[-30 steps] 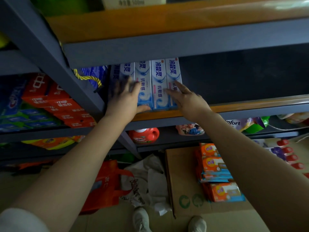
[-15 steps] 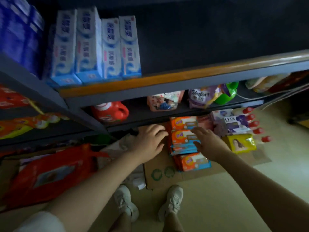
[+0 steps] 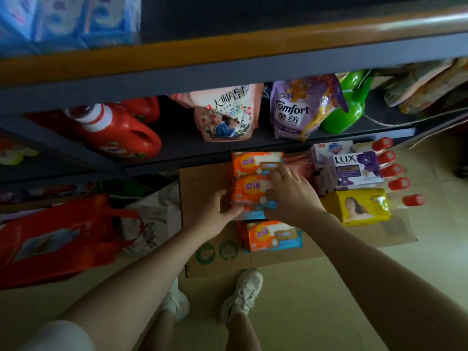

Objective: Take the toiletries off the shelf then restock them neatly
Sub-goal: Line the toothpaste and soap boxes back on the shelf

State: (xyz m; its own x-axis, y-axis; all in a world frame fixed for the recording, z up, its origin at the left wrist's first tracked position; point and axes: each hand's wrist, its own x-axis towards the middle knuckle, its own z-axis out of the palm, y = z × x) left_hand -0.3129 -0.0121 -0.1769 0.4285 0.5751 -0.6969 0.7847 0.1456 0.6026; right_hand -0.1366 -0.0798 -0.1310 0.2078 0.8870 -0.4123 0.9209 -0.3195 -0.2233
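Orange soap packs lie in stacks on a flattened cardboard sheet (image 3: 202,178) on the floor. My left hand (image 3: 218,206) grips the left edge of the middle stack (image 3: 249,190), thumb on top. My right hand (image 3: 291,193) lies over the stack's right side, fingers spread on the top pack. Another orange stack (image 3: 253,162) sits just behind and a third (image 3: 272,235) just in front. Blue-white toothpaste boxes (image 3: 76,19) stand on the upper shelf at top left.
Right of the soap lie a LUX box (image 3: 354,169), a yellow pack (image 3: 359,205) and several red-capped bottles (image 3: 395,171). The low shelf holds a red detergent jug (image 3: 121,133), two refill pouches (image 3: 225,115) and a green bottle (image 3: 344,110). A red bag (image 3: 55,239) lies left.
Both hands left the toothpaste boxes on the upper shelf, dropped to the floor and took hold of the middle orange soap stack. The view tilted downward.
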